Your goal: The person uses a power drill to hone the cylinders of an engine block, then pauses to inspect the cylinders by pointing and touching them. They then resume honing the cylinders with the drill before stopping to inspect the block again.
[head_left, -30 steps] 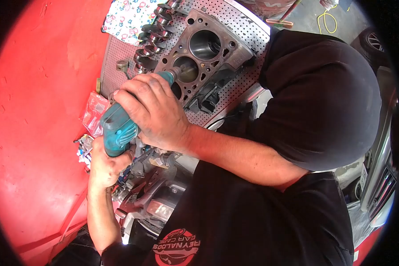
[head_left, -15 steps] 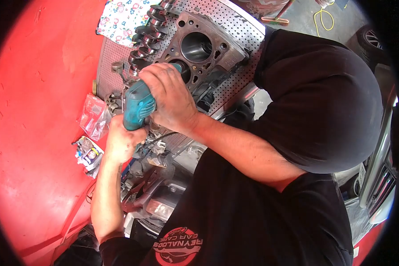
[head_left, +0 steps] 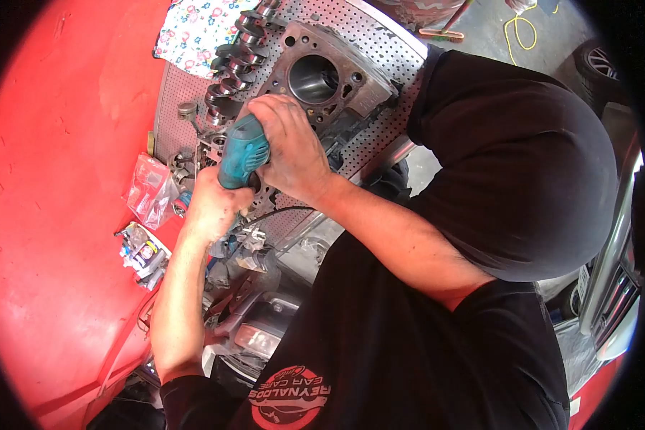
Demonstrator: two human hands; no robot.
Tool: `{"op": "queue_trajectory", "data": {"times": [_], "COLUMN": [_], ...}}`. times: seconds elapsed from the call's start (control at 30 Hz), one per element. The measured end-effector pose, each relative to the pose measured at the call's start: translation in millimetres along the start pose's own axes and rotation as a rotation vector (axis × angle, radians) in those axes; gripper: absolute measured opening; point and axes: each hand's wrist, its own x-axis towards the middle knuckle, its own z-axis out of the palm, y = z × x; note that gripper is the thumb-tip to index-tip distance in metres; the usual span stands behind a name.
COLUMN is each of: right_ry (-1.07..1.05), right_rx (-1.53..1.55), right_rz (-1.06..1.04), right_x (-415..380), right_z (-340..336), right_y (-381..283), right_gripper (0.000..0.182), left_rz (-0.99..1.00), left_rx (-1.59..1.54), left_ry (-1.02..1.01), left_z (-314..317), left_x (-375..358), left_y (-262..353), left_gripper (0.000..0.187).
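Observation:
My left hand (head_left: 216, 203) is closed around the handle of a teal power drill (head_left: 242, 152). My right hand (head_left: 294, 147) wraps over the drill's front body, fingers curled across its top. The drill's nose points at an engine block (head_left: 365, 89) and is hidden behind my right hand. One cylinder bore (head_left: 314, 79) of the block is in plain sight; the one near the drill is covered by that hand. Beside the block lies a crankshaft (head_left: 229, 86), left of the bores. A dark cord (head_left: 279, 210) runs below the drill.
The block rests on a perforated metal table (head_left: 179, 93). A flowered cloth (head_left: 193, 36), a piston (head_left: 187, 111) and a plastic bag (head_left: 150, 190) lie near its left side. A red surface (head_left: 57, 179) fills the left. On the floor are a broom (head_left: 443, 34) and a yellow cord (head_left: 510, 36).
Both hands have moved the drill right and slightly upward in view. Its nose, visible at the lower bore before, is now covered by my right hand.

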Motion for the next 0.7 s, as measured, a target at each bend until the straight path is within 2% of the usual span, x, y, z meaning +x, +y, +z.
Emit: {"op": "queue_trajectory", "data": {"times": [0.3,0.4,0.47,0.5,0.57,0.6,0.7], "right_ry": [0.021,-0.003,-0.003,-0.034,-0.103,-0.133,-0.259], "right_rx": [0.004,0.021,0.02,0.01,-0.007,0.007,0.035], "right_rz": [-0.036,-0.105,-0.187,-0.232,-0.328,-0.379,-0.576], "right_x": [-3.4,-3.6,-5.9,-7.7,-14.6,-18.8,-35.2], "right_z": [4.4,3.4,8.7,10.3,10.7,9.3,5.9], "right_y": [-1.1,-16.3,-38.6,-49.6,-74.2,-87.6,-125.2], "right_gripper": [0.083,0.079,0.069,0.071,0.077,0.069,0.057], "left_rz": [-0.015,0.116,0.098,0.092,0.176,0.088,0.07], "left_rx": [-0.023,-0.019,-0.171,-0.25,-0.209,-0.31,-0.397], "left_ry": [-0.004,-0.007,0.023,0.04,0.111,0.091,0.098], "left_z": [-0.3,-7.7,-8.0,-8.2,-9.0,-7.8,4.8], "left_x": [-2.4,-16.8,-47.8,-65.8,-102.6,-122.2,-180.0], "left_y": [-2.0,-31.5,-38.8,-43.5,-59.9,-69.1,-86.7], "left_gripper": [0.014,0.014,0.016,0.016,0.02,0.025,0.049]}}
